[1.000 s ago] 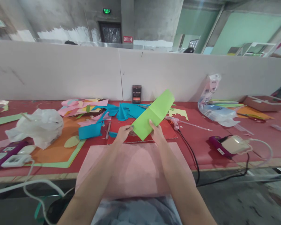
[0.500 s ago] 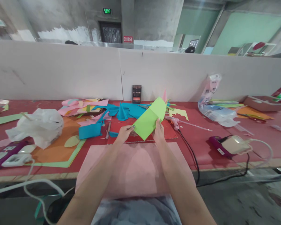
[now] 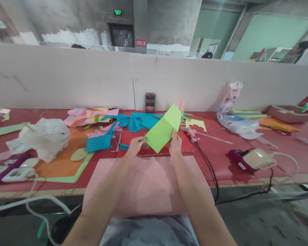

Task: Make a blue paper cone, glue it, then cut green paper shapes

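Note:
Between my hands a light green sheet of paper (image 3: 162, 131) is held up at a slant, its upper end slightly curled. My left hand (image 3: 137, 145) pinches its lower left corner. On the right edge, my right hand (image 3: 175, 142) grips it with the thumb on top. Under the forearms lies a large pink sheet (image 3: 151, 184). Behind the green paper are blue paper pieces (image 3: 133, 122) and a red sheet (image 3: 187, 145). A pink glue gun (image 3: 192, 134) rests just right of my right hand.
At left are a crumpled white plastic bag (image 3: 45, 136), an orange sheet (image 3: 53, 169) and a purple power strip (image 3: 10, 167). Another purple power strip (image 3: 242, 161), a clear plastic package (image 3: 236, 123), scissors (image 3: 279, 130) and a pink tray (image 3: 292, 113) stand right. A white partition (image 3: 97, 78) runs behind.
The green paper has shifted slightly and its visible crease has flattened out. Both hands keep hold of it. A person has come into view beyond the partition at far right.

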A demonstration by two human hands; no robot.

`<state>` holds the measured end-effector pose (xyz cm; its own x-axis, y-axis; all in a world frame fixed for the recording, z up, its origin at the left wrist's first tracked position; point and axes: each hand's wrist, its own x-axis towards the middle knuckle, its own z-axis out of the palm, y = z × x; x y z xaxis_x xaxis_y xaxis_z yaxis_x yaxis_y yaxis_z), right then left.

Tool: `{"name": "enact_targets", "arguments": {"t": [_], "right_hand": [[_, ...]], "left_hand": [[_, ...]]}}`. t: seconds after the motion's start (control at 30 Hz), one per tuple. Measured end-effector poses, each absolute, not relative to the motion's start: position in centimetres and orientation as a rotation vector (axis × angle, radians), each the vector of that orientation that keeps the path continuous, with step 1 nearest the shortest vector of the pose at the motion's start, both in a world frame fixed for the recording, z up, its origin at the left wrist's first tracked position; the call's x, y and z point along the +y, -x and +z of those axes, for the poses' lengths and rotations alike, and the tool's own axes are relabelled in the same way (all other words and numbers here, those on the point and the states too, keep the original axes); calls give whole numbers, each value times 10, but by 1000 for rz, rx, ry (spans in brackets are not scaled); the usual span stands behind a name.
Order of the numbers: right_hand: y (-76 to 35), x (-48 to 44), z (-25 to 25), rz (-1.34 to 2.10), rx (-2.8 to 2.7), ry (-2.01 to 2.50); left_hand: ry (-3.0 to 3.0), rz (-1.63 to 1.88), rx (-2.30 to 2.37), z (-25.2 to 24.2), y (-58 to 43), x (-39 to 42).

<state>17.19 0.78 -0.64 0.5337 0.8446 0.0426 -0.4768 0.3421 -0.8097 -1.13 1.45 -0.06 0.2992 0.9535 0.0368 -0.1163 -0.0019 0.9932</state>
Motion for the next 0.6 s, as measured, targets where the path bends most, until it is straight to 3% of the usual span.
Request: {"name": "enact_targets", "arguments": {"t": [0.6], "right_hand": [[-168,8,-11,1018,-682,861]], "left_hand": [[-1224,1119,936,-1,15,18]]}}
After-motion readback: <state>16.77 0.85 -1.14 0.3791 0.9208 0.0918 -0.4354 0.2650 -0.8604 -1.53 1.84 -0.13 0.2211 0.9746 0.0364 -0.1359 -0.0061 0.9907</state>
